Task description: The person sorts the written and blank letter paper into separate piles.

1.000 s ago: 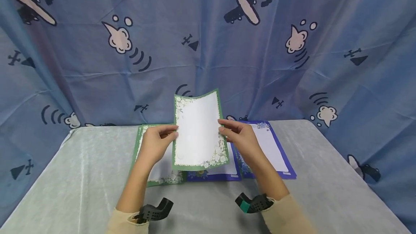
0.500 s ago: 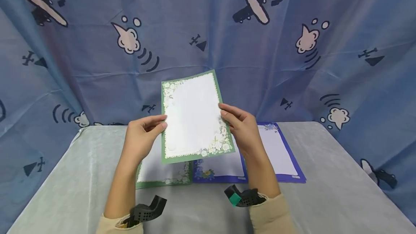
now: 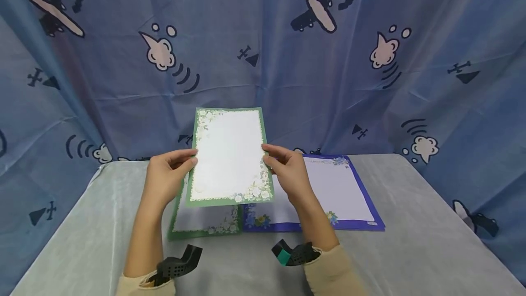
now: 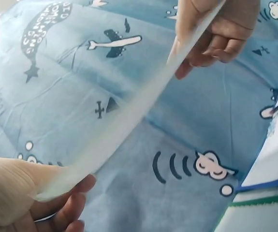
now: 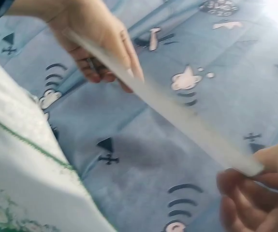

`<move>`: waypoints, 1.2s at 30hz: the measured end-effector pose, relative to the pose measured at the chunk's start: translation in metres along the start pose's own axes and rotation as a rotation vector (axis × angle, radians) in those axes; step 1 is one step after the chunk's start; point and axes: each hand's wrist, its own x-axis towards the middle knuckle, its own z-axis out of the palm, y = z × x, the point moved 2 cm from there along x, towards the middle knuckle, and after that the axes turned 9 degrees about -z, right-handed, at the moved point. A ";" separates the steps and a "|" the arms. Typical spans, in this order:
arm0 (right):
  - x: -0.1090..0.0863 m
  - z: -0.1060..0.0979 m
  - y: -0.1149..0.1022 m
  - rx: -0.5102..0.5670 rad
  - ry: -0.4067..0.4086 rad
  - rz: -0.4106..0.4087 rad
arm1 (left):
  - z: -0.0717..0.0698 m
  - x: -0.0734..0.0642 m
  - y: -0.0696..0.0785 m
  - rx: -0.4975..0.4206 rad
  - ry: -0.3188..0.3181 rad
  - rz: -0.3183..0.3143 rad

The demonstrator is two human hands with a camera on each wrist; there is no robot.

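A sheet of paper [image 3: 230,154] with a green border and white flowers in two corners is held up in the head view. My left hand [image 3: 166,175] pinches its left edge between thumb and fingers. At the right edge, my right hand [image 3: 291,172] pinches it the same way. Both wrist views show the sheet nearly edge-on, stretched between the two hands. Below it on the table lies another green-bordered sheet [image 3: 205,223], partly covered by the raised one. Blue-bordered sheets [image 3: 337,186] with flowers lie to its right, partly hidden behind my right hand and forearm.
A pale cloth covers the table [image 3: 411,250], its sides reaching out left and right of the sheets. Behind it hangs a blue curtain [image 3: 230,26] printed with planes and clouds. Black wrist cameras [image 3: 176,266] sit at both cuffs.
The green-bordered sheet rose and tilted, then came lower, straightened and shifted left. Both hands moved left with it, keeping their pinch. More of the blue-bordered sheets now shows.
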 end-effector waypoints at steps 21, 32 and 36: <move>-0.003 0.046 0.043 -0.037 -0.102 0.065 | 0.002 0.020 -0.042 0.114 0.006 -0.082; -0.007 0.062 0.061 -0.103 -0.189 0.108 | 0.004 0.025 -0.061 0.197 -0.005 -0.124; -0.010 0.068 0.070 -0.122 -0.196 0.122 | 0.006 0.027 -0.070 0.236 -0.052 -0.138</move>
